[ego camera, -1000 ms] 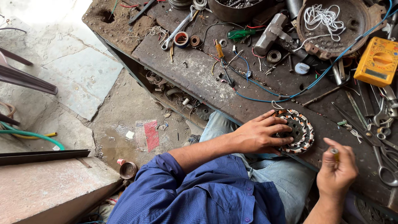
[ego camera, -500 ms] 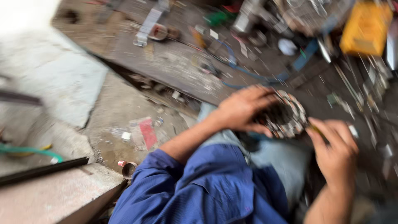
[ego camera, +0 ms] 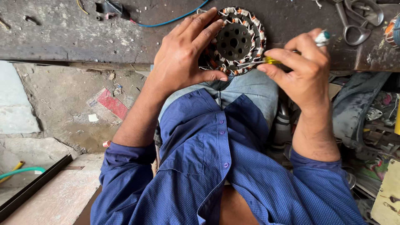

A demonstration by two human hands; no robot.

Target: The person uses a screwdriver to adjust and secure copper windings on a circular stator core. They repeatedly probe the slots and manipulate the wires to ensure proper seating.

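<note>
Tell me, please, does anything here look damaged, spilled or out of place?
Nothing looks broken or spilled. The left hand steadies a round motor stator with copper windings at the workbench edge, while the right hand holds a yellow-handled screwdriver against its rim. The bench is only dusty, with scissors lying loose.

L hand (ego camera: 187,58) splayed, R hand (ego camera: 302,68) pinched
</note>
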